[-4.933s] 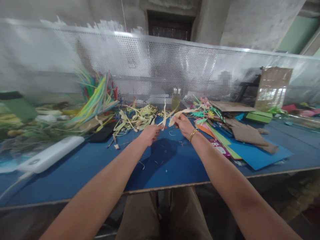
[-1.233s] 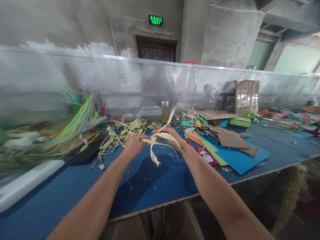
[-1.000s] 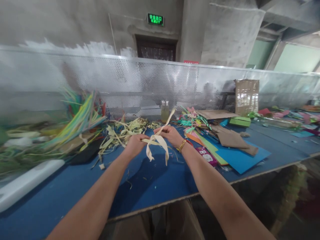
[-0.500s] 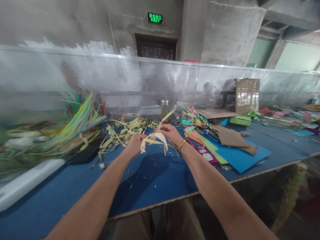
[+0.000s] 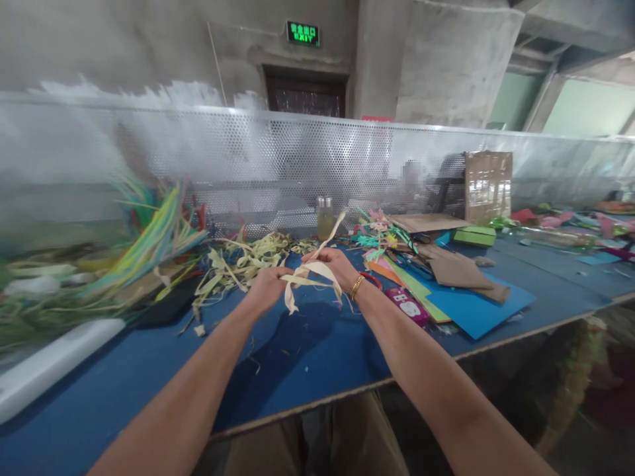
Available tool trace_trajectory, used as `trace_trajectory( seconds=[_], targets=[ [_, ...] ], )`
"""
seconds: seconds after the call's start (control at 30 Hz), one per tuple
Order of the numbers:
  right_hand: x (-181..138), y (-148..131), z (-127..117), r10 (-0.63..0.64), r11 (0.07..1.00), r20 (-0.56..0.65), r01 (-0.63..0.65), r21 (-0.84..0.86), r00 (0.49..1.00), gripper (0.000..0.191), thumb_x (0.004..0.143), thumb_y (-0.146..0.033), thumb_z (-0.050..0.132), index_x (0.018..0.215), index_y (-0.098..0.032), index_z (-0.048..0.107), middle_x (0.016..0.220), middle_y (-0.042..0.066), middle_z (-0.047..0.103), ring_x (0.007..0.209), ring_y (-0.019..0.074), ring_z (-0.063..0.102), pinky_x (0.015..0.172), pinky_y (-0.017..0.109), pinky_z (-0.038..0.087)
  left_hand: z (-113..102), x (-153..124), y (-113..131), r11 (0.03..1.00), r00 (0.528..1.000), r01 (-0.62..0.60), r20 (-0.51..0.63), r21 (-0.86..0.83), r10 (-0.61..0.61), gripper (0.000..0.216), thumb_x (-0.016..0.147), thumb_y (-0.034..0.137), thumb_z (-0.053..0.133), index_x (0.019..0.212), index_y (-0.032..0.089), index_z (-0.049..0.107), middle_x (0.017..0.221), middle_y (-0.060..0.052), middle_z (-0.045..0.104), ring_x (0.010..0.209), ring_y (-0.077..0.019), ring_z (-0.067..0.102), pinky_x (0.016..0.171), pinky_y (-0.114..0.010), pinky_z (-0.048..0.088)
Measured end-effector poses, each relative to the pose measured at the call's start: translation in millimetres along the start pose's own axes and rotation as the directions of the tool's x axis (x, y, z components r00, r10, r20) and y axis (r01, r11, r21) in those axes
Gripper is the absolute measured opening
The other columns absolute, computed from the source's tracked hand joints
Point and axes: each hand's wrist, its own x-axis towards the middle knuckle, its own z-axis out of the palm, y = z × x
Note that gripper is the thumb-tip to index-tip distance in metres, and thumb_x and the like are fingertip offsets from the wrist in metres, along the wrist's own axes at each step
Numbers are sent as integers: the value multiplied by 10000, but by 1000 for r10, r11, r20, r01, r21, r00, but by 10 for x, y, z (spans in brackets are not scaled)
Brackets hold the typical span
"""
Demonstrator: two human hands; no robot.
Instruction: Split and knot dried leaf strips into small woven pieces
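Note:
My left hand (image 5: 266, 286) and my right hand (image 5: 333, 264) meet above the blue table (image 5: 307, 350), both closed on pale yellow leaf strips (image 5: 311, 277). The strips loop between the hands; loose ends hang down below them and one end (image 5: 337, 227) points up toward the back. A gold bracelet (image 5: 356, 287) sits on my right wrist.
A heap of cut pale strips (image 5: 245, 254) lies behind my left hand, bright green and yellow strips (image 5: 149, 238) further left. A small glass bottle (image 5: 325, 219) stands by the perforated metal screen (image 5: 297, 165). Coloured paper sheets (image 5: 466, 301), cardboard and a pink box (image 5: 410, 306) lie right. A white object (image 5: 54, 367) lies left.
Since the oldest frame the hands have wound the strips into a loop between them. In the last second the hanging ends have swung and shortened; the hands stayed close together.

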Motion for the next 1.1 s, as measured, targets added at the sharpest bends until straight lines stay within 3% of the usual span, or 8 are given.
trace_trajectory(
  seconds=[0.27,0.5,0.67,1.1],
  targets=[
    [64,35,-44,-33,999,-245,43,32,969,250,633,-359,692,778,-156,700,712,22,656,564,95,517,535,226,402,-17,-28,94,980,997,-39,-56,197,51,254,597,300,627,754,138,741,625,-27,663,580,-156,538,528,-232,404],
    [85,11,-71,-47,995,-409,77,58,911,244,589,-356,712,723,-157,670,600,-16,568,499,71,439,479,222,368,-44,-28,84,954,997,-74,5,291,76,242,635,299,583,735,145,740,628,-27,668,612,-161,547,557,-231,405],
    [113,-23,-154,-10,979,-592,127,157,806,266,557,-355,724,722,-176,616,627,-29,558,552,76,461,488,202,401,-56,-6,71,931,992,-123,80,345,102,232,593,227,554,717,166,741,681,-14,687,658,-167,578,615,-230,417],
    [155,-20,-256,17,948,-689,208,243,725,160,609,-259,657,703,-181,553,526,-73,477,474,58,427,435,177,366,-99,49,-20,879,976,-156,207,451,67,244,617,253,537,747,177,728,673,-1,667,669,-165,575,628,-235,410]
  ],
)
